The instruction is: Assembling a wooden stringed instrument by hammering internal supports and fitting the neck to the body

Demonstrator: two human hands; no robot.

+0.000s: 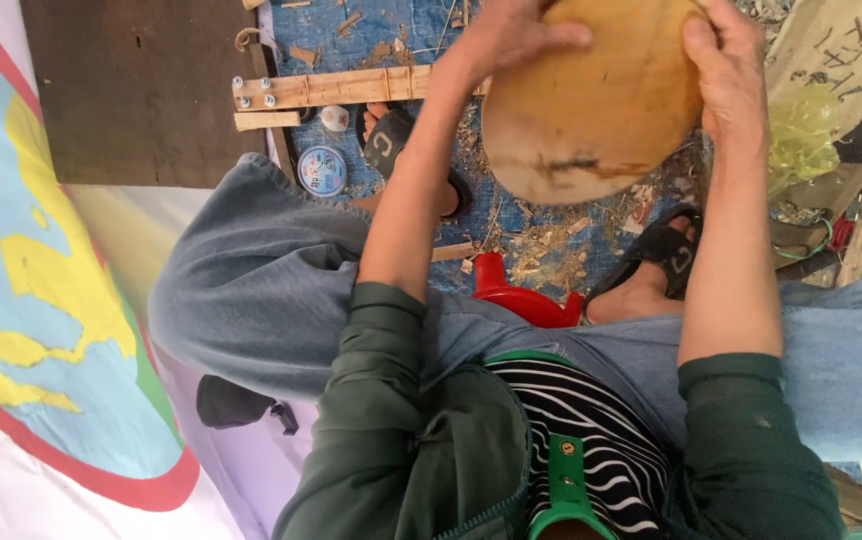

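Note:
A large rounded wooden piece (pixel 591 100), pale tan with a dark crack near its lower edge, is held up in front of me above my knees. My left hand (pixel 511 35) lies over its top left side with fingers spread across the wood. My right hand (pixel 726 65) grips its right edge. Both sleeves are dark green and pushed up the forearms. I sit on a red plastic stool (pixel 521 298), in blue jeans, with feet in black sandals (pixel 666 250).
Wood shavings (pixel 546 250) litter a blue tarp (pixel 381 25) on the ground. A wooden slat with bolts (pixel 331 90) lies behind, next to a small round tin (pixel 322 170). A colourful printed sheet (pixel 51 280) spreads at left; yellow-green plastic (pixel 801 135) and planks at right.

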